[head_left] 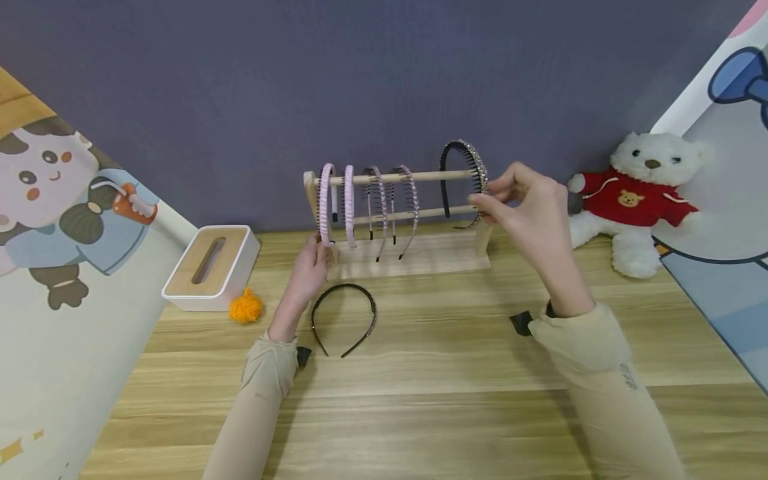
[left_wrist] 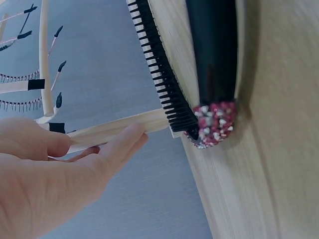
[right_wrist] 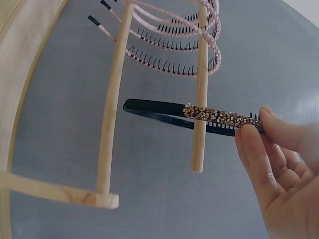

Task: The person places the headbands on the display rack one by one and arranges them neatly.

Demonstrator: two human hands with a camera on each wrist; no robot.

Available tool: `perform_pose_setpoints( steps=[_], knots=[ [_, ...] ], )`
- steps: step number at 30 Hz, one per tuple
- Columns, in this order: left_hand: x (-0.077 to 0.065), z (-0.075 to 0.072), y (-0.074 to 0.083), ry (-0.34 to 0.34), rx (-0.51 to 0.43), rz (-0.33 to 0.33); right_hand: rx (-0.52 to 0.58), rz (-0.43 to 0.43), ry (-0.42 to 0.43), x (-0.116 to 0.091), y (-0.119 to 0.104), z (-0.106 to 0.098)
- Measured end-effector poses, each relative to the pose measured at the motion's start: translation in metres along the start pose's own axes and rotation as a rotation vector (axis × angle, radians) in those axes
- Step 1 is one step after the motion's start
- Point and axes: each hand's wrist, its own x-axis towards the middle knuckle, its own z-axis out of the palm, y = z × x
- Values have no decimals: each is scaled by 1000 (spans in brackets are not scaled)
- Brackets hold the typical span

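A wooden headband rack [head_left: 414, 260] stands against the wall, its two rails carrying several pink headbands [head_left: 325, 207] toward the left. My right hand [head_left: 537, 207] pinches a black toothed headband [right_wrist: 222, 117] covered in glittering stones between thumb and fingers. That headband loops around the upper rail's right end, and the right wrist view shows the rail's free tip passing through it. My left hand [head_left: 307, 270] grips the rack's left upright [left_wrist: 119, 127] low down. Just in front of the rack, another black headband [head_left: 374, 308] lies on the table; red and white stones show on it in the left wrist view.
Left of the rack sit a white tissue box [head_left: 237, 277] with a wooden lid and an orange pompom [head_left: 246, 307]. A white teddy bear [head_left: 653, 167] in a red sweater sits at the right. A dark wall [head_left: 384, 80] rises behind the rack.
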Motion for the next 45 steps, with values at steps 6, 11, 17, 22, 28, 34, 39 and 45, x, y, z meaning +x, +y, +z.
perform_pose_setpoints(
  steps=[6,11,17,22,28,34,39,45],
  knots=[
    [0,0,-1,-7,0,-10,15,-27,18,5,-5,12],
    [0,-1,-1,-5,14,-4,28,-18,18,9,-5,24],
    [0,-2,-1,-18,2,-13,30,-21,8,14,-2,37],
    [0,-2,-1,-31,-9,-20,2,-30,-2,15,2,47],
    [0,-1,1,-26,1,-12,-23,-42,-17,10,8,59],
    [0,-1,2,-25,-11,-12,-10,-37,-44,5,12,66],
    [0,-1,1,-26,-6,-13,15,-21,-56,3,13,69],
    [1,-1,0,-23,-12,-16,-7,-36,-59,2,15,70]
  ],
)
